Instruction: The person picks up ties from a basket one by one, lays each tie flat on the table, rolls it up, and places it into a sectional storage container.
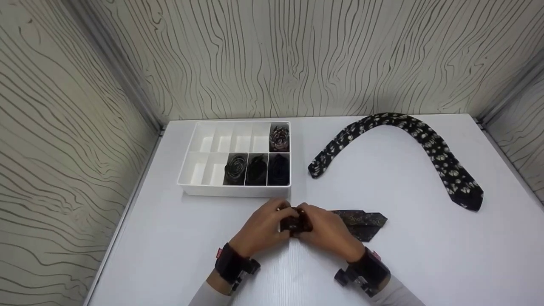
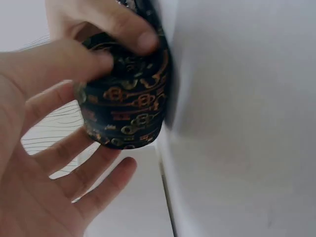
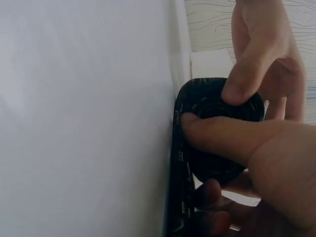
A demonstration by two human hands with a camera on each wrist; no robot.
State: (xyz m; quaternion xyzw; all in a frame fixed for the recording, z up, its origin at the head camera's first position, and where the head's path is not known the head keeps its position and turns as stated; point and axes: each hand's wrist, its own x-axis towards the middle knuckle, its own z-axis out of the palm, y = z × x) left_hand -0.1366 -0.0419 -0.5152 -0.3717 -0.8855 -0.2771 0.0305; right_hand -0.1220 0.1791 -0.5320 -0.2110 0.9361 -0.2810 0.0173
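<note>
Both hands hold a partly rolled dark necktie [image 1: 291, 225] near the front of the white box. Gold and orange key motifs show on its outer turn in the left wrist view, where the roll [image 2: 126, 111] stands on its edge. My left hand [image 1: 261, 227] pinches the roll with thumb and fingers. From the other side my right hand [image 1: 329, 227] grips it, the thumb lying across the coiled end [image 3: 217, 165]. The unrolled tail [image 1: 361, 221] runs out to the right beyond the right hand, its pointed ends flat on the table.
A white divided box [image 1: 233, 191] stands behind the hands. Several compartments hold rolled ties, including a patterned one [image 1: 279, 138] at back right and a navy one [image 1: 279, 170] at front right. A black floral tie [image 1: 444, 163] curves across the table's right side. Wood-grain panels [image 1: 293, 59] enclose the table.
</note>
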